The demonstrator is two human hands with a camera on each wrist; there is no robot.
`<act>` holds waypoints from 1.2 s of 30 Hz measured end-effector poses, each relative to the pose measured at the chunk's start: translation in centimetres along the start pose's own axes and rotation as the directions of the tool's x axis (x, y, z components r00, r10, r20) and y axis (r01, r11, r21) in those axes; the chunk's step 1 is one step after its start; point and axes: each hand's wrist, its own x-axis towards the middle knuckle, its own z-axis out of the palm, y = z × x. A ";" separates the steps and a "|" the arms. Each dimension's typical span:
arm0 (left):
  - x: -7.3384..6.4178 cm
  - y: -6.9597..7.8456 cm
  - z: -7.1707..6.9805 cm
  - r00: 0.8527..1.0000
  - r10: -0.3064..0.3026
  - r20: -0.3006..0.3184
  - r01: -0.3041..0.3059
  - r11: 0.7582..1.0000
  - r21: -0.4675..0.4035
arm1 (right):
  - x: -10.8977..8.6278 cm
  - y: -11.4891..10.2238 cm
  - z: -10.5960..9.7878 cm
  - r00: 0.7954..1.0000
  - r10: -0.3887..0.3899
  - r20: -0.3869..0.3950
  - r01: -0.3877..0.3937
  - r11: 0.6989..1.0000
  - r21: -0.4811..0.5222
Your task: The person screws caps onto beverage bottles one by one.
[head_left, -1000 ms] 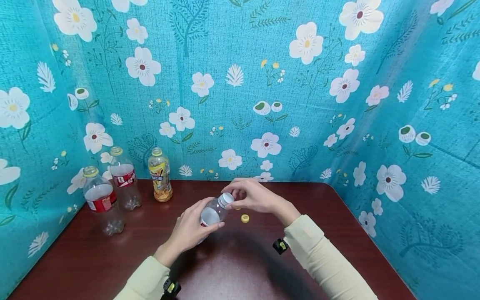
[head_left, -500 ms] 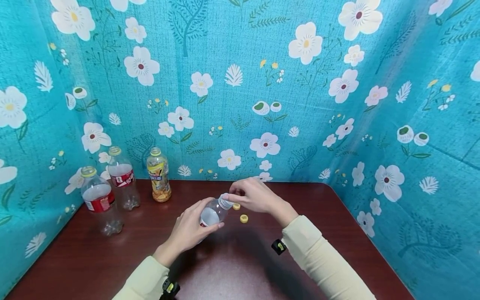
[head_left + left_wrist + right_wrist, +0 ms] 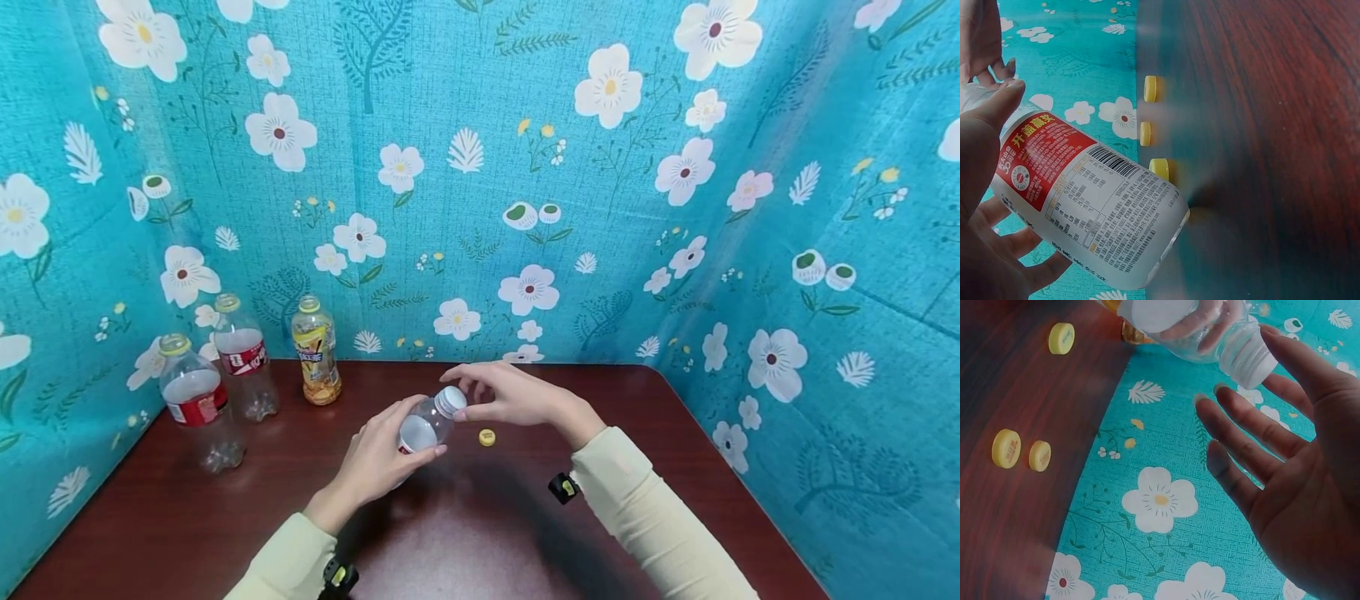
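My left hand [image 3: 386, 454] grips a clear plastic drink bottle [image 3: 1091, 200] with a white and red label, tilted with its neck up to the right. A white cap [image 3: 451, 401] sits on its mouth. Around this cap my right hand [image 3: 517, 396] is spread; in the right wrist view the thumb lies against the cap's [image 3: 1254, 365] side while the other fingers [image 3: 1247, 450] extend loosely away. Yellow bottle caps [image 3: 487, 437] lie on the table; the right wrist view has three, including a yellow cap [image 3: 1061, 339] set apart from the others.
Two clear bottles with red labels, a nearer bottle [image 3: 202, 404] and a farther bottle [image 3: 247, 362], stand uncapped at the left. Beside them is an uncapped tea bottle [image 3: 318, 354] with a yellow label. A floral curtain [image 3: 480, 208] encloses the dark red table [image 3: 592, 492].
My right hand turned at the white cap, its fingers curling over the top, then spread apart again. My left hand keeps the bottle nearly still.
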 end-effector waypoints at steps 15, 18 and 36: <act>-0.3 0.1 0.0 1.000 0.013 0.009 -0.014 1.000 0.017 | 0.7 -0.5 1.2 0.985 0.094 -0.144 -0.131 0.951 -0.280; -0.3 0.2 0.1 1.000 0.016 0.003 -0.016 1.000 0.018 | 0.6 -0.4 1.2 0.979 0.097 -0.179 -0.152 0.932 -0.329; -0.2 0.2 0.1 1.000 0.003 -0.002 -0.003 1.000 -0.008 | 0.1 -0.3 -0.1 0.999 0.009 0.039 -0.008 1.000 -0.015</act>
